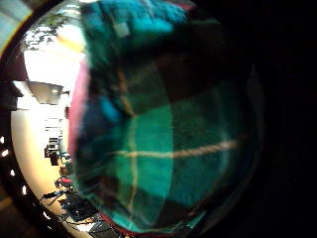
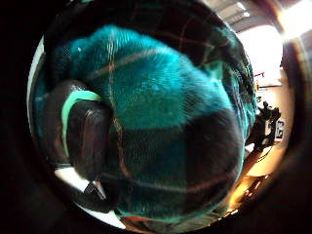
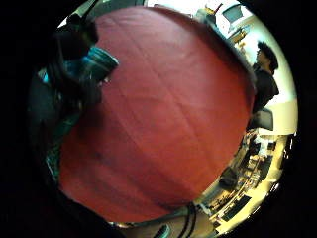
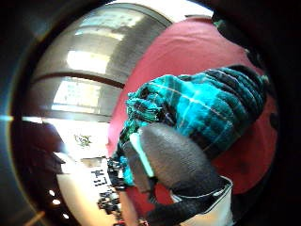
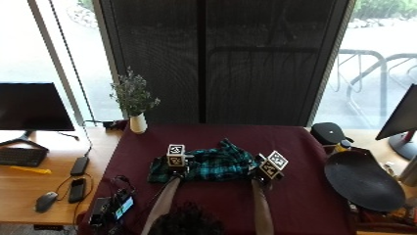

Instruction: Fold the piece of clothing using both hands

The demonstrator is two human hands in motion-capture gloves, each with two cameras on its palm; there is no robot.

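Far left in the outside view: monitor [image 5: 33,106] and keyboard [image 5: 19,156] on the wooden desk [image 5: 26,188], a mouse [image 5: 45,201] and a phone [image 5: 77,190] nearer the front edge. A white vase [image 5: 138,123] with a sprig stands at the back left corner of the maroon table [image 5: 221,196] (cloth-covered).

Left hand [image 5: 173,165] is at the shirt's [image 5: 205,164] left part. Left thumb side palm view: a gloved finger [image 2: 83,139] curls against the plaid fabric [image 2: 165,126], which fills the view, so this hand grips the cloth. Left little finger side palm view is also full of plaid [image 1: 168,144], close to the palm.

The shirt, teal and dark plaid, lies bunched in the middle of the table between both hands, touching each.

Right hand [image 5: 264,172] is at the shirt's right end. Right thumb side palm view: a gloved digit [image 4: 176,162] lies over a gathered wad of the plaid [image 4: 207,106], cloth pinched (looks closed on it). Right little finger side palm view shows mostly bare maroon tabletop [image 3: 163,114], with a bit of teal fabric [image 3: 96,64] at the edge beside dark fingers.

Right of the table: a black round dish-like object [image 5: 363,180], a dark bag [image 5: 328,132] behind it, and the edge of a second monitor [image 5: 403,120].
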